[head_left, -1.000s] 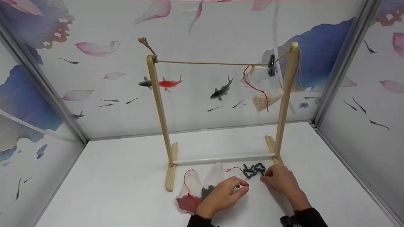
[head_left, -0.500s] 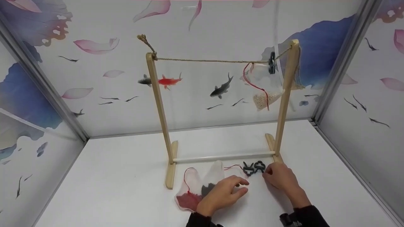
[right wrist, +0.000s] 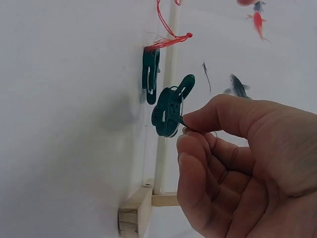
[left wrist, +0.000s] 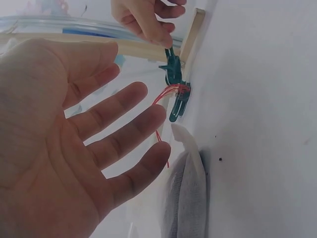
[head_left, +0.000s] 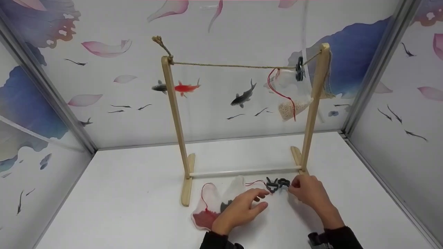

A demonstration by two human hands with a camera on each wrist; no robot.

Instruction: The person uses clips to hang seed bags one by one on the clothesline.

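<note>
My right hand (head_left: 311, 193) pinches one handle of a dark green spring clip (right wrist: 168, 114) between thumb and index finger; the clip is tilted. Beside it, a second dark green clip (head_left: 272, 185) rests on the table with a red tassel cord (right wrist: 168, 40) against it. My left hand (head_left: 240, 209) has its fingers spread and holds nothing, as the left wrist view shows. It partly covers a white mesh sachet with dark filling (head_left: 236, 188). Left of that lies a sachet with reddish filling (head_left: 205, 219) and a red cord.
Behind the hands stands a wooden frame (head_left: 175, 117) with a white bottom rod (head_left: 245, 172) and a twine line (head_left: 225, 65). A clip (head_left: 299, 69) on the twine holds a sachet of pale grains (head_left: 290, 110) near the right post. Printed panels enclose the white table (head_left: 121, 186).
My right hand has taken the right clip by a handle and tipped it up from lying flat. My left hand has shifted slightly, with its fingers still extended.
</note>
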